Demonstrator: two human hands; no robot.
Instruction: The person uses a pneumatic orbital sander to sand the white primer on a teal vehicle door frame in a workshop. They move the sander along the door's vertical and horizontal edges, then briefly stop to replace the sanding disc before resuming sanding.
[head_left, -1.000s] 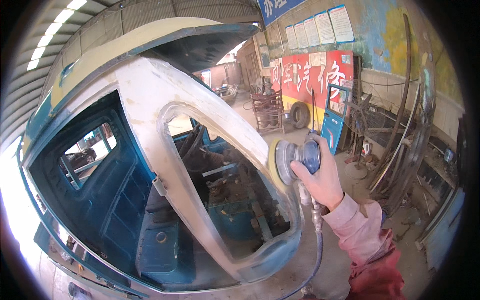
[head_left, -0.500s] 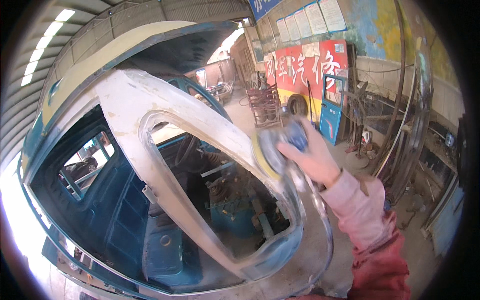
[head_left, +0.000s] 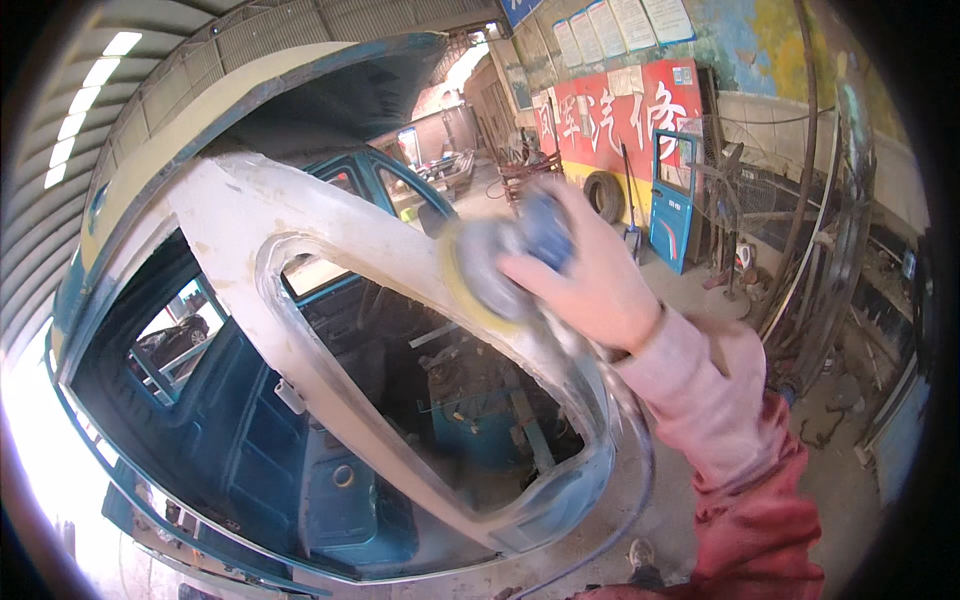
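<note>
My right hand (head_left: 595, 275) grips the blue top of a round air sander (head_left: 490, 270), its fingers wrapped round it. The sander's yellow-rimmed pad lies against the whitish, filler-coated window pillar (head_left: 390, 240) of a vehicle cab; hand and tool are blurred by motion. From the sander a hose (head_left: 640, 470) hangs down and curves toward the lower edge. Below the pillar is the cab's glassless window opening, with the dark inside showing through. The cab's lower corner (head_left: 560, 505) is teal. My left hand is out of view.
A detached teal door (head_left: 673, 205) leans by the wall at right, near a tyre (head_left: 603, 195) and a standing fan (head_left: 730, 210). Behind them stands a red signboard (head_left: 640, 110). Metal scraps lie along the right wall. The cab's roof edge (head_left: 260, 90) overhangs at upper left.
My right hand has moved the sander up and left along the pillar, away from the lower corner. The view has shifted slightly, and a shoe now shows at the bottom.
</note>
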